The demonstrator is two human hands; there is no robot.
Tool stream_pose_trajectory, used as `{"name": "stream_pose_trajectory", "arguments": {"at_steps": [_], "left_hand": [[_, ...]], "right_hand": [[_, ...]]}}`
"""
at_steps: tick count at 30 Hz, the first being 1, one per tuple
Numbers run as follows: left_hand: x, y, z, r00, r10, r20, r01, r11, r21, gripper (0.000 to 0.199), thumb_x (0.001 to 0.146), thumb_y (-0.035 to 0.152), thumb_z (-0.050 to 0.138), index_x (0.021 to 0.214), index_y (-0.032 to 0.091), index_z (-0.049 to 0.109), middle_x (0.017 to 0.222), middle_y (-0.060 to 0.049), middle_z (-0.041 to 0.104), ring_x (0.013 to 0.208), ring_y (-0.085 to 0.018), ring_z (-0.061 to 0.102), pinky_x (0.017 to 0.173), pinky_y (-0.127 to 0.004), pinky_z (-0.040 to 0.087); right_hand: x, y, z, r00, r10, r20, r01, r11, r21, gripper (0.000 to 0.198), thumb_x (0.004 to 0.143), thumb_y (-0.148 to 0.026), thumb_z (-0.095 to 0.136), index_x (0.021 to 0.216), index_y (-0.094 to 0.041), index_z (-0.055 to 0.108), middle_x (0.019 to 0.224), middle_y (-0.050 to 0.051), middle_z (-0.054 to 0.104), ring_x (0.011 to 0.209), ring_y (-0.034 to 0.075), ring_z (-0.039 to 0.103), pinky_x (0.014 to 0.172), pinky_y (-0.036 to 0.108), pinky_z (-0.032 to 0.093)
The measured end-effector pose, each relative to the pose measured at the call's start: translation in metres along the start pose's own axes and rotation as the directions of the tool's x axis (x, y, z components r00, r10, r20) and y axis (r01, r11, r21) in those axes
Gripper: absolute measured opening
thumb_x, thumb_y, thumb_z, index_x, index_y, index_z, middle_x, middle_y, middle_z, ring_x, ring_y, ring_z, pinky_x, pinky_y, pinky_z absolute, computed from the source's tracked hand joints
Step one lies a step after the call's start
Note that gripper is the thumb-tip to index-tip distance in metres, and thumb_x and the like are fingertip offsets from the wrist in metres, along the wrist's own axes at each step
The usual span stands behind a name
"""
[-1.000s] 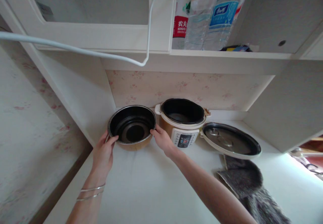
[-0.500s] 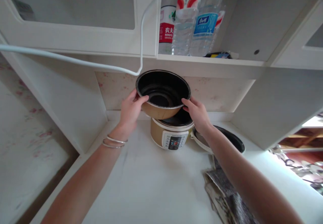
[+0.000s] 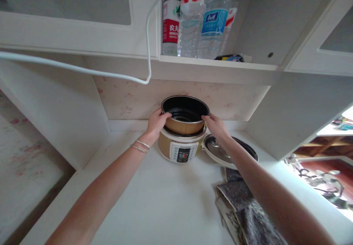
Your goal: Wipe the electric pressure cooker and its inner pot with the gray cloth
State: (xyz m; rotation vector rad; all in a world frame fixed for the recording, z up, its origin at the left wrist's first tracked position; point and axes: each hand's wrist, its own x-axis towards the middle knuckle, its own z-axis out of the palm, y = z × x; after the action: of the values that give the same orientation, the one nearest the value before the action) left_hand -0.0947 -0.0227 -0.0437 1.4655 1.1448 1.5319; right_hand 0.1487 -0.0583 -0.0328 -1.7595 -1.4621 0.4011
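Note:
A round inner pot (image 3: 184,128), gold outside and black inside, is held level by its rim between both hands. My left hand (image 3: 158,121) grips the left side, thumb over the edge. On the right side my right hand (image 3: 215,125) pinches the rim in the same way. Below it stands the gold and white rice cooker (image 3: 179,151) with its control panel facing me. The pot's lower part is partly within the cooker's mouth; how deep it sits is hard to see. To the right lies the open cooker lid (image 3: 219,153), partly behind my right forearm.
A dark grey patterned cloth (image 3: 239,201) lies on the white counter (image 3: 154,204) under my right arm. Overhead, an open cabinet shelf (image 3: 204,61) holds several plastic bottles (image 3: 190,28). A white cable (image 3: 110,73) hangs across the upper left. Side panels flank the cooker.
Both hands have lowered the inner pot, bringing it from above the cooker down into its mouth. The view has shifted slightly, and more of the lid and cloth shows.

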Motion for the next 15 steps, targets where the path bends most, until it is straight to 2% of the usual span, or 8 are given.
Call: {"name": "stream_pose_trajectory", "arguments": {"at_steps": [4,9,15], "left_hand": [[-0.002,-0.013,-0.004,0.999,0.040,0.029,-0.044,0.989,0.139,0.027,0.070,0.031,0.064,0.092,0.018,0.072,0.093,-0.003,0.072,0.092,-0.022,0.062,0.080,-0.029,0.044],[-0.008,-0.036,-0.006,0.996,0.075,0.049,-0.087,0.940,0.329,0.020,0.072,0.031,0.062,0.084,0.018,0.072,0.093,-0.003,0.071,0.092,-0.022,0.062,0.084,-0.032,0.045],[-0.016,-0.058,-0.003,0.983,0.169,0.071,-0.183,0.902,0.390,0.035,0.079,0.030,0.059,0.110,0.019,0.069,0.126,-0.005,0.062,0.119,-0.022,0.053,0.105,-0.034,0.037]], "right_hand": [[-0.005,0.004,0.008,0.998,0.051,0.032,-0.050,0.998,-0.036,0.044,0.083,-0.048,0.043,0.110,-0.021,0.066,0.099,0.008,0.070,0.094,0.026,0.060,0.080,0.034,0.042],[-0.007,0.023,0.026,0.999,0.017,0.046,-0.017,1.000,0.007,0.040,0.083,-0.042,0.043,0.109,-0.023,0.065,0.111,0.006,0.067,0.104,0.025,0.058,0.090,0.035,0.042],[-0.003,0.035,0.039,0.997,-0.033,0.065,0.033,0.999,0.009,0.044,0.085,-0.039,0.042,0.120,-0.020,0.061,0.136,0.008,0.054,0.127,0.025,0.044,0.109,0.040,0.031]]}}
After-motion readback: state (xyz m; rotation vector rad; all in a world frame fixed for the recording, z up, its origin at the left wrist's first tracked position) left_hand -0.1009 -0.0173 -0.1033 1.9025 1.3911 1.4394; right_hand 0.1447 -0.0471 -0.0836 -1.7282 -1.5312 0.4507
